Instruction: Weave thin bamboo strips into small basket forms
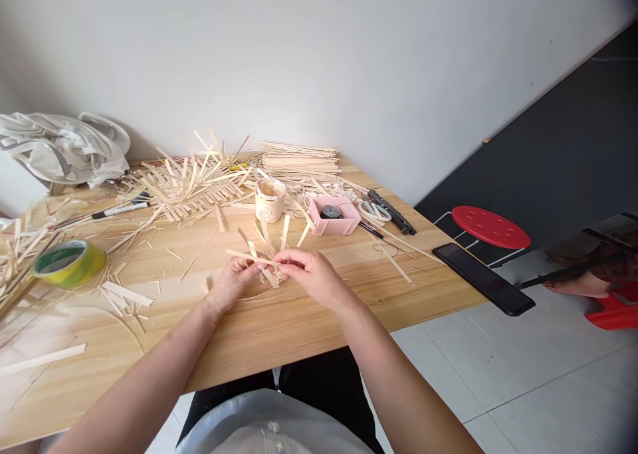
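My left hand [233, 281] and my right hand [312, 274] meet above the wooden table [279, 321], both pinching a small woven piece of pale bamboo strips [266, 254]. Its loose strip ends fan upward and outward from my fingers. Just behind it stands a small woven cup [270, 200]. To the cup's right sits a pink plastic box [333, 216] with a dark round object inside.
A heap of woven strips [192, 178] and a stack of straight strips [299, 158] lie at the back. A green tape roll [68, 262] and a marker [119, 209] are left; scissors [376, 209] and a phone [482, 278] right. White cloth [60, 145] far left, red stool [491, 227] beyond.
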Demonstrator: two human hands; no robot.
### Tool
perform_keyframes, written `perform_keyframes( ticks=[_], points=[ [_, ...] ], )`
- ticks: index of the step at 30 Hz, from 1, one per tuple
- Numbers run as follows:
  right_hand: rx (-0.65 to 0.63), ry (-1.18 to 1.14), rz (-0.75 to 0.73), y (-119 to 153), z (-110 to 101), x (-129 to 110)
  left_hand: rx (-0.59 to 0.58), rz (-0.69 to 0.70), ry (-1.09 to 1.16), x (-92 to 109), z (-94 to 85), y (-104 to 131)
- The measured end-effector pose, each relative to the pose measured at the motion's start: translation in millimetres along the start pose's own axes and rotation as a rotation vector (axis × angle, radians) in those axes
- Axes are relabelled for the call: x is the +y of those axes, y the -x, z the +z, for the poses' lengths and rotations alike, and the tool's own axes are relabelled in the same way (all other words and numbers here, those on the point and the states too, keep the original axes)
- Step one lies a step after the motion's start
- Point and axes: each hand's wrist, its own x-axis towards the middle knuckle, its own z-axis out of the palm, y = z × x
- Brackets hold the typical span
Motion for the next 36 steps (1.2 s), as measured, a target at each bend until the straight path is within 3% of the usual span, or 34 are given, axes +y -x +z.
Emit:
perform_keyframes(
  ticks=[5,11,18,21,26,32,36],
  points=[
    [0.145,0.380,-0.116,15,14,-9,0.008,0.005,0.006,5,5.8,-1],
    [0.181,0.475,-0.139,25,29,-12,0.082,0.028,-0.104,12,15.8,0],
    [0.176,0.710,-0.112,25,32,-11,0.115,0.046,-0.214,11,19.3,1],
    [0.175,0.738,-0.076,25,30,-12,0.104,0.066,-0.334,9,17.2,0],
    [0.130,0.702,-0.063,28,28,-14,0.206,0.133,-0.575,8,12.3,-1],
    [0.169,0.645,-0.036,26,32,-9,0.131,0.027,-0.500,7,15.4,-1],
    [0.197,0.708,-0.011,18,32,-5,0.141,-0.041,-0.509,8,18.6,-1]
  ],
)
